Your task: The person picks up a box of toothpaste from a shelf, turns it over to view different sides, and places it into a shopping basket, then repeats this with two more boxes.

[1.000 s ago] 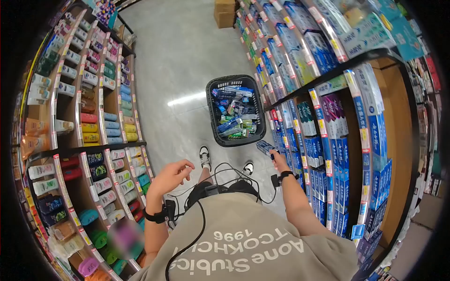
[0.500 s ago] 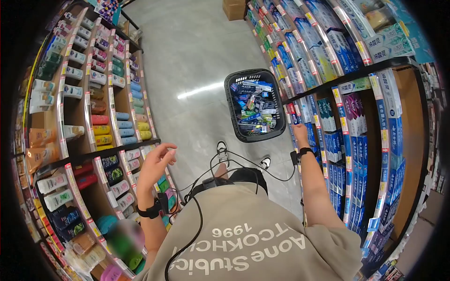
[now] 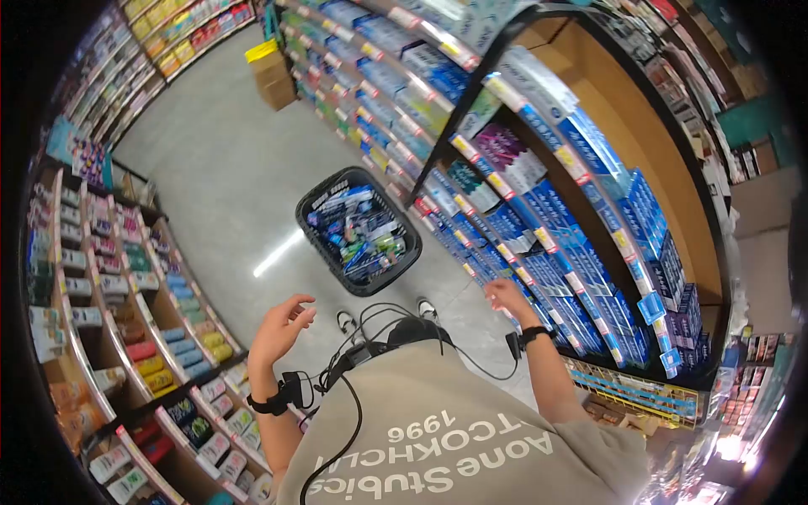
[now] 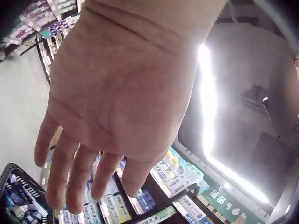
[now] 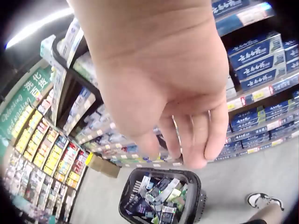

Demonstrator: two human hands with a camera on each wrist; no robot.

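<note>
My left hand hangs in the air at the left, its fingers relaxed and holding nothing. In the left wrist view the palm of the left hand shows with fingers spread loosely. At the right, my right hand is held near the lower toothpaste shelves, fingers loosely bent and empty. The right wrist view shows the right hand above a black shopping basket. That basket stands on the floor ahead of the feet, full of blue, green and white boxes.
On the right, a tall shelf unit holds rows of blue toothpaste boxes. Bottles line the shelves at the left. Cardboard boxes stand farther up the aisle. Black cables loop in front of the waist.
The right hand held a blue box a second ago, reached to the right-hand shelf, and is now empty and drawn back. The view has turned toward the right-hand shelves.
</note>
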